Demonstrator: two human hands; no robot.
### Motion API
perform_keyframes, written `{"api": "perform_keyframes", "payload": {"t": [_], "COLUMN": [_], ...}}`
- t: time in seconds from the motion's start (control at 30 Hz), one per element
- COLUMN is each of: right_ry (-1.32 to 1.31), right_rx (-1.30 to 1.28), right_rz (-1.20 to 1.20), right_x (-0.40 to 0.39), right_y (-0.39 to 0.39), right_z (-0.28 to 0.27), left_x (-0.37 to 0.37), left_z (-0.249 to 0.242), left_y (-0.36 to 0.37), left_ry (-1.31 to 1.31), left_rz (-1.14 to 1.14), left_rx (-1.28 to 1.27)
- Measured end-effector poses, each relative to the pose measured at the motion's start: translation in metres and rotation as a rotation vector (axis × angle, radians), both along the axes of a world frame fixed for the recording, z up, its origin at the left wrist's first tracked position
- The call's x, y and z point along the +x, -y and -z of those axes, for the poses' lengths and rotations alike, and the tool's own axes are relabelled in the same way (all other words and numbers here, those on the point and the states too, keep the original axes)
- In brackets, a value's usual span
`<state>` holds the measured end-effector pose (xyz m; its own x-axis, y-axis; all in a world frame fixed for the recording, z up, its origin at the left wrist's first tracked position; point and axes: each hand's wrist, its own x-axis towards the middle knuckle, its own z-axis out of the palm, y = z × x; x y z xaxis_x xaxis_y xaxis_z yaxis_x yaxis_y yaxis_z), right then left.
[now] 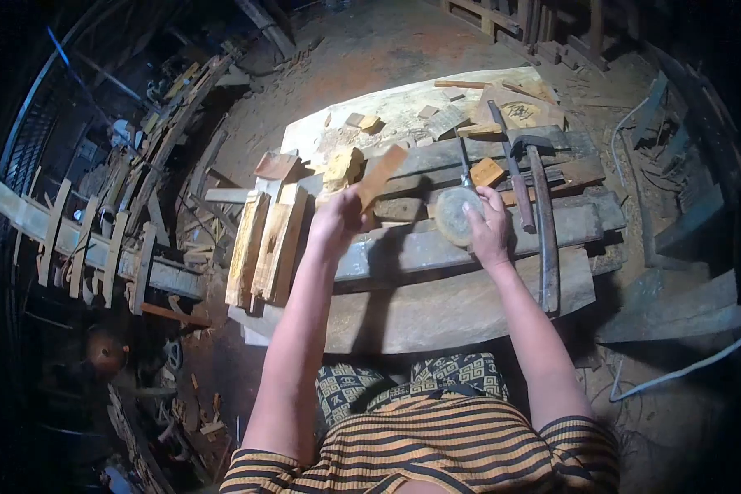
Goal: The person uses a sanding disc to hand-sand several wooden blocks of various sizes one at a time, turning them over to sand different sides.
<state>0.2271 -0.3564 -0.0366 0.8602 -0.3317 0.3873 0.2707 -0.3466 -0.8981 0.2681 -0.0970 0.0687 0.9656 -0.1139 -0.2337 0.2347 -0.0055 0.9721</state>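
Note:
My left hand (335, 224) is closed around one end of a flat, reddish-brown wood strip (384, 171), which points up and away over the bench. Under my right hand (490, 229) is a round, grey-brown wooden block (454, 217); my thumb and fingers grip its right side. A thin metal tool (464, 158) reaches out beyond the block, and its near end is hidden. Beside the right fingers lies a small orange-brown wood block (487, 172). A rough yellow wood chunk (342, 167) sits just past my left hand.
A long-handled hammer (544, 214) and a wood-handled chisel-like tool (519, 189) lie right of my right hand. Two notched timbers (272, 247) stand at the left of the plank bench (420, 317). Offcuts and shavings cover the pale board (403, 107) behind.

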Motion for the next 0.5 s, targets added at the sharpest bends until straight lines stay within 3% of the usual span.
{"api": "perform_keyframes", "payload": {"t": [0.03,0.07,0.13,0.23,0.27,0.33,0.47,0.5], "right_ry": [-0.011,-0.018,-0.075,-0.076,-0.020,0.171,0.183,0.275], "right_rx": [0.010,0.005,0.115,0.377,0.241,-0.023,0.043,-0.183], "right_rz": [0.014,-0.009,0.002,-0.146,-0.075,-0.081,-0.488,-0.512], "right_x": [0.000,0.002,0.009,0.012,0.011,-0.015,-0.058,-0.064], "right_y": [0.000,0.000,0.002,0.004,0.001,-0.021,-0.077,-0.087], "right_z": [0.000,0.002,0.009,0.001,0.000,-0.054,-0.081,-0.075], "left_x": [-0.023,-0.039,-0.081,-0.119,-0.128,-0.149,-0.169,-0.170], "left_z": [0.003,0.014,0.028,0.049,0.059,0.058,0.057,0.071], "left_y": [-0.009,-0.026,-0.038,-0.053,-0.061,-0.058,-0.049,-0.053], "left_ry": [-0.146,-0.172,-0.226,-0.264,-0.282,-0.221,-0.007,0.028], "left_rz": [0.011,0.088,-0.016,0.011,0.042,-0.045,-0.177,-0.148], "left_rx": [-0.278,-0.395,-0.414,-0.476,-0.539,-0.561,-0.485,-0.519]}}
